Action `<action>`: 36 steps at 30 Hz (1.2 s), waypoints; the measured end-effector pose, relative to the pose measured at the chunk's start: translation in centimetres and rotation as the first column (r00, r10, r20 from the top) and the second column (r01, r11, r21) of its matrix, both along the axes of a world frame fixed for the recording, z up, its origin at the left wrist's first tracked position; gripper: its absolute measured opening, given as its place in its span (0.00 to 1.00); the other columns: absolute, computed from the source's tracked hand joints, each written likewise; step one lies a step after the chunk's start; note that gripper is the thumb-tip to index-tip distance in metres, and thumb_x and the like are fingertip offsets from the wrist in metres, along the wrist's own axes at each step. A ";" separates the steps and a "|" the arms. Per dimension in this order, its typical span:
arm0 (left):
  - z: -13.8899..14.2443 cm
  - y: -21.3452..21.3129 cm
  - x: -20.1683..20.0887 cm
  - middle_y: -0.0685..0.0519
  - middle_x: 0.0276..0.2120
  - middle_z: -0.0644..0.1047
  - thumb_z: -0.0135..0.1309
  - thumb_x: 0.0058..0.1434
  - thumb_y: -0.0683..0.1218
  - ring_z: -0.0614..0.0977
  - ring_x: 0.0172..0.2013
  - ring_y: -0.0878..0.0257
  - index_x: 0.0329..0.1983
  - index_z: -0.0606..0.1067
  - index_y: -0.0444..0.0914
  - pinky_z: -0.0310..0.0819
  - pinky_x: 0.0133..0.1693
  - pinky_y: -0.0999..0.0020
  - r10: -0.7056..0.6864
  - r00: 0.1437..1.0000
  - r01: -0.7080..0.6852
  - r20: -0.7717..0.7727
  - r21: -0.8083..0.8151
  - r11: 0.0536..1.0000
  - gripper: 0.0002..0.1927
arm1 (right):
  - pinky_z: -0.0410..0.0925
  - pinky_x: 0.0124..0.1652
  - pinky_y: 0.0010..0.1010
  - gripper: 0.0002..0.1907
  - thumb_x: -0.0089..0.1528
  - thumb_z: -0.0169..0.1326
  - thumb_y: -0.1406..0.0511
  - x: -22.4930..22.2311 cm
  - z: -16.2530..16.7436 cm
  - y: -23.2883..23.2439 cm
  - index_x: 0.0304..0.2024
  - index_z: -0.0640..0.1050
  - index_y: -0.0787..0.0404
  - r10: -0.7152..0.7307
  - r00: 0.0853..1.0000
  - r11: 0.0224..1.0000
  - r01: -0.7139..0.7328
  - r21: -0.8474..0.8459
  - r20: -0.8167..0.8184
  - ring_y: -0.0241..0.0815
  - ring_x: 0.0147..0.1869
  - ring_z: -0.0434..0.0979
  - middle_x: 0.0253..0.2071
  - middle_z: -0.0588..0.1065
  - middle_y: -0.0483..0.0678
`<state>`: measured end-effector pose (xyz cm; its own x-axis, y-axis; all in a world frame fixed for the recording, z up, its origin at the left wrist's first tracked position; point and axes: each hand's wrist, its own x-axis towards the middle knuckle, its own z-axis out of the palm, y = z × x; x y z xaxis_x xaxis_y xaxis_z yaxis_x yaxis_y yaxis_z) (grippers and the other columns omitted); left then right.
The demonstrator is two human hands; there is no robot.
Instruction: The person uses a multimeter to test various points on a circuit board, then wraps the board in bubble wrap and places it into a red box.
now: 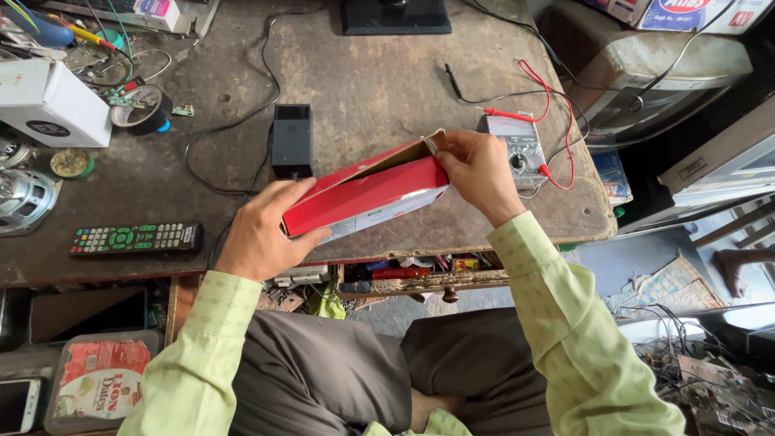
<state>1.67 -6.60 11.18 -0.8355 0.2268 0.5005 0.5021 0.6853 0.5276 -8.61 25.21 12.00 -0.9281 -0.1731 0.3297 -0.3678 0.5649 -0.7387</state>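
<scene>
A long red cardboard box (pixel 367 196) is held level above the front edge of a worn wooden workbench (pixel 379 89). My left hand (pixel 262 234) grips the box's left end from below and behind. At the right end, my right hand (pixel 478 173) pinches the brown open end flap (pixel 428 144). What is inside the box is hidden.
On the bench lie a black adapter box (pixel 291 139), a grey multimeter (pixel 517 145) with red leads, a black remote (pixel 136 238), tape roll (pixel 139 109), a white box (pixel 50 103) and a speaker (pixel 24 200). An open drawer (pixel 420 274) of parts sits below. Old televisions (pixel 670 81) stand right.
</scene>
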 end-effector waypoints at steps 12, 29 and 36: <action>1.0 0.7 -0.3 0.45 0.50 0.78 0.69 0.49 0.51 0.83 0.45 0.46 0.64 0.74 0.40 0.78 0.47 0.55 0.053 0.983 -0.028 0.174 -0.145 0.989 0.37 | 0.74 0.44 0.44 0.14 0.56 0.53 0.73 -2.6 4.7 0.1 0.43 0.84 0.66 0.342 0.937 0.808 -0.256 0.530 -0.069 0.60 0.38 0.82 0.35 0.80 0.62; 0.7 0.7 -0.9 0.43 0.51 0.77 0.70 0.49 0.49 0.81 0.48 0.43 0.63 0.74 0.39 0.76 0.48 0.54 0.044 0.984 -0.025 0.173 -0.112 0.993 0.37 | 0.71 0.39 0.48 0.10 0.61 0.53 0.69 -2.0 5.5 0.2 0.40 0.82 0.68 0.311 0.950 0.765 -0.264 0.587 0.022 0.64 0.35 0.79 0.30 0.78 0.63; 0.8 0.5 -1.4 0.42 0.52 0.77 0.70 0.49 0.49 0.81 0.46 0.41 0.65 0.72 0.41 0.76 0.48 0.53 0.001 0.978 0.024 0.208 -0.115 0.993 0.38 | 0.72 0.49 0.45 0.24 0.65 0.60 0.65 2.5 3.8 2.2 0.61 0.72 0.70 0.331 0.942 0.868 -0.277 0.412 -0.064 0.61 0.51 0.80 0.47 0.79 0.61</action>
<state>0.25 -6.09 11.97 -0.9152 0.2834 0.2865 0.3985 0.7428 0.5380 -6.07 27.38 15.79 -0.7627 -0.5790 0.2882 -0.6444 0.6421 -0.4153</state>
